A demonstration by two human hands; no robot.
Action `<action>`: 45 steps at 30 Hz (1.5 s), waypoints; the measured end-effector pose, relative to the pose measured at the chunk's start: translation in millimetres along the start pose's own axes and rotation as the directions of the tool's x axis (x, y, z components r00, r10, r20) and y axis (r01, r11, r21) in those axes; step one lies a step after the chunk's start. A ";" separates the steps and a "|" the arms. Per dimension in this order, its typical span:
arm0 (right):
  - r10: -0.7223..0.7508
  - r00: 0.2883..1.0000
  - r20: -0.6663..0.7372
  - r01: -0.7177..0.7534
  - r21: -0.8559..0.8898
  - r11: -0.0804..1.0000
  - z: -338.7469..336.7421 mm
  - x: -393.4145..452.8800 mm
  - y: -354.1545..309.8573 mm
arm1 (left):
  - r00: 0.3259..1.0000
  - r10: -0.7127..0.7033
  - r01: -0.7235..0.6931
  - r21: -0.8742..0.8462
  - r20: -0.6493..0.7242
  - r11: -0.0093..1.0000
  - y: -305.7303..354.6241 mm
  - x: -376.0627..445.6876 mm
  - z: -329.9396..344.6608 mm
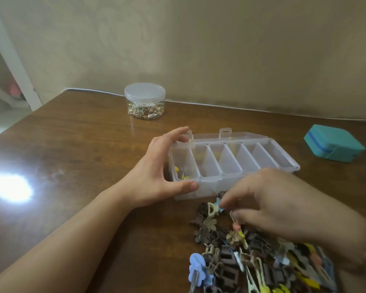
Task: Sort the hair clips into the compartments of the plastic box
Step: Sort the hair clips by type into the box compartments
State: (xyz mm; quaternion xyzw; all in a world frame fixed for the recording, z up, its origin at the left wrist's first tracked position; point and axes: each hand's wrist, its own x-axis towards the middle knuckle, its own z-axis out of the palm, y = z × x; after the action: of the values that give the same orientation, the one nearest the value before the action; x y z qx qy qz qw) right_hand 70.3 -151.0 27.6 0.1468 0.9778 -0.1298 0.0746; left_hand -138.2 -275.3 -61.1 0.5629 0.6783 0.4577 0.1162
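A clear plastic box [287, 164] with several long compartments lies open in the middle of the table. Its leftmost compartment holds a few yellow clips [181, 173]; the others look empty. My left hand [156, 172] grips the box's left end, thumb on the near wall and fingers on the far rim. A pile of hair clips [241, 256], brown, beige, blue and yellow, lies in front of the box. My right hand [279, 206], blurred, hovers over the pile's top, fingertips pinched at a small light-blue clip [219, 205]. Whether the clip is lifted I cannot tell.
A round clear jar [145, 101] with a lid, holding small coloured pins, stands at the back near the wall. A teal case [334, 143] lies at the right. Bright light glares on the wooden table [72, 144] at the left.
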 end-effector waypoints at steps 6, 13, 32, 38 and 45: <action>0.024 0.998 0.056 -0.012 -0.205 0.979 7.9 1.1 1.2 | 1.000 -0.012 0.012 0.004 0.015 1.000 0.7 -0.2 -1.4; 0.061 0.996 0.069 -0.045 -0.208 0.977 -1.6 -1.5 10.1 | 1.000 -0.015 0.015 0.000 0.026 1.000 1.1 -0.2 -1.9; -0.018 1.000 0.008 0.018 -0.045 0.999 -9.3 -3.1 11.4 | 0.999 -0.019 0.019 0.001 0.032 1.000 2.7 0.0 -1.8; 0.041 0.999 -0.011 -0.042 -0.082 0.996 -13.6 -7.7 14.1 | 0.999 -0.005 0.005 0.010 0.032 1.000 2.7 -0.7 -2.4; 0.090 0.996 0.013 -0.082 -0.294 0.952 5.5 2.2 -2.5 | 0.999 -0.007 0.006 0.018 0.032 1.000 2.3 -0.6 -2.4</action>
State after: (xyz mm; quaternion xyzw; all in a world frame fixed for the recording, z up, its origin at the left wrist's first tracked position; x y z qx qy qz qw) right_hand 68.0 -154.3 22.5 0.1748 0.9778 0.0179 0.1137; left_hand -138.2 -277.2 -58.3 0.5689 0.6823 0.4422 0.1236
